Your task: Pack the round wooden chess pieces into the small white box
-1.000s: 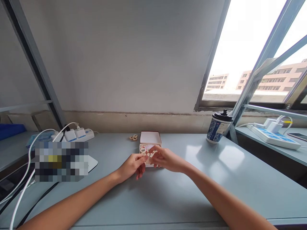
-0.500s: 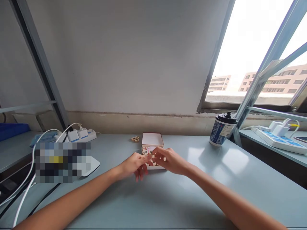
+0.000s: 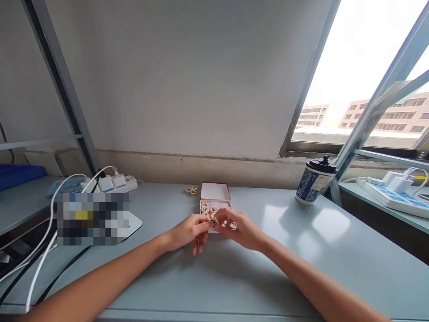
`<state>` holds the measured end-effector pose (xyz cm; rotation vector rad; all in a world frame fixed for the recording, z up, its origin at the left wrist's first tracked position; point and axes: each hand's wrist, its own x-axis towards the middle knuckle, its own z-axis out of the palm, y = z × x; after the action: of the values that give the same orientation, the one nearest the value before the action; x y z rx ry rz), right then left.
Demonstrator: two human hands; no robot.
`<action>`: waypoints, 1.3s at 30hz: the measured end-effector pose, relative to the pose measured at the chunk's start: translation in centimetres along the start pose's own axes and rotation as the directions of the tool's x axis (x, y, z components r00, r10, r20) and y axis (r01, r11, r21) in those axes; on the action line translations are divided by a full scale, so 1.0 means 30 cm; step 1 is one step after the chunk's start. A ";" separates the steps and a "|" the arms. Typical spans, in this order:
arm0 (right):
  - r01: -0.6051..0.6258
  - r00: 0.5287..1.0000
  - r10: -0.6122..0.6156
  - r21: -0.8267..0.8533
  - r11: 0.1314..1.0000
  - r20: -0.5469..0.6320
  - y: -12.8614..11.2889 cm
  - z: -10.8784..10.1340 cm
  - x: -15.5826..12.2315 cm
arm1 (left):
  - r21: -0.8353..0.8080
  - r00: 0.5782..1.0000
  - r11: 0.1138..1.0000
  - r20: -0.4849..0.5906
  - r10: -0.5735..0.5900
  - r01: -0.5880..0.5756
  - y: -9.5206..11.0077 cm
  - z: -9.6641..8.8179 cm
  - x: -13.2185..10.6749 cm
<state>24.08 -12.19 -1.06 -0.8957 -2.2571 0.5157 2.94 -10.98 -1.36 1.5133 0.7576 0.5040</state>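
Observation:
A small open box [image 3: 215, 206] holding several round wooden chess pieces sits on the grey table [image 3: 234, 268], with its white lid [image 3: 215, 191] lying just behind it. My left hand [image 3: 188, 232] and my right hand [image 3: 241, 229] meet at the box's near edge. Between their pinched fingertips is a round chess piece [image 3: 214, 222] with a dark character on it. My right hand also has a second piece [image 3: 233, 226] tucked under its fingers. A few loose chess pieces [image 3: 191, 191] lie on the table to the left of the lid.
A blue-patterned cup with a black lid [image 3: 315, 180] stands at the right near the window frame. A white power strip [image 3: 110, 183] with cables lies at the left, beside a white device [image 3: 132, 223]. Another power strip [image 3: 392, 192] rests on the neighbouring desk at right.
Both hands have drawn a little nearer to me from over the box, and a chess piece now shows between their fingertips. The view has shifted slightly.

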 end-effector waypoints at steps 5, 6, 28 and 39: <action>0.030 0.999 -0.033 -0.075 0.997 -0.036 0.004 -0.005 -0.001 | 0.054 0.997 0.997 -0.045 0.060 -0.058 0.005 0.007 -0.007; 0.045 0.998 -0.049 -0.092 0.995 -0.041 0.004 -0.005 -0.002 | 0.060 0.997 0.996 -0.054 0.062 -0.059 0.005 0.007 -0.006; 0.177 0.974 -0.196 -0.156 0.972 -0.118 0.027 0.002 0.005 | 0.209 0.920 0.954 -0.285 0.269 -0.214 -0.001 0.011 0.017; -0.058 0.945 -0.028 -0.250 0.967 -0.327 0.174 -0.037 0.048 | 0.660 0.821 0.740 -0.346 0.454 -0.131 0.002 -0.123 0.024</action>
<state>26.45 -7.44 -2.60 -1.0427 -2.0362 0.0675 0.82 -7.90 -1.04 2.1854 1.1510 0.9886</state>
